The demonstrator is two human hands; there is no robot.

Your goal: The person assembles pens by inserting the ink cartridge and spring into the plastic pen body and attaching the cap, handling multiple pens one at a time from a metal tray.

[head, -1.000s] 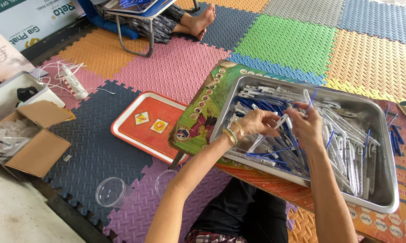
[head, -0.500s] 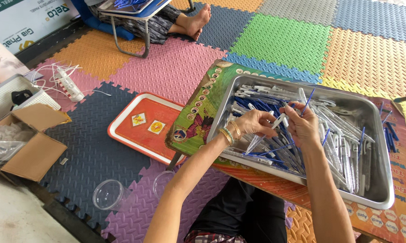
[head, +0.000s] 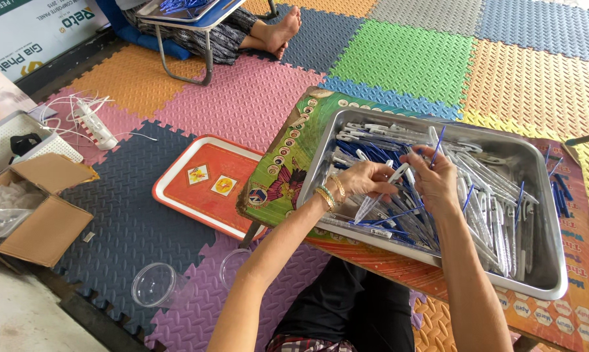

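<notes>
Under everything lies the floor of foam mats [head: 399,58] in pink, green, orange, navy and grey, locked together like a puzzle. On it, across my lap, stands my low table [head: 278,182] with its colourful printed top, and most of that top is taken by a steel tray [head: 542,261] heaped with clear pen barrels and blue refills. To the left of the table an orange tray [head: 190,195] lies flat on the mats with two small cards on it. Further left an open cardboard box [head: 43,221] holds crumpled plastic bags, and beyond it a white power strip [head: 95,127] lies among loose white cords. Near my left knee two clear plastic cups [head: 152,285] sit on the mats, just beside each other. At the top another person sits cross-legged behind a small folding table [head: 183,19], one bare foot [head: 283,29] showing. Both my hands are over the middle of the steel tray, close together. My left hand [head: 366,180], bangles on the wrist, has its grip pinching a clear pen barrel [head: 379,192] that slants down to the left above the pile. My right hand [head: 431,179] has its grip pressed on a thin blue refill [head: 438,145], whose upper end sticks up past my fingers, near the barrel's upper end.
</notes>
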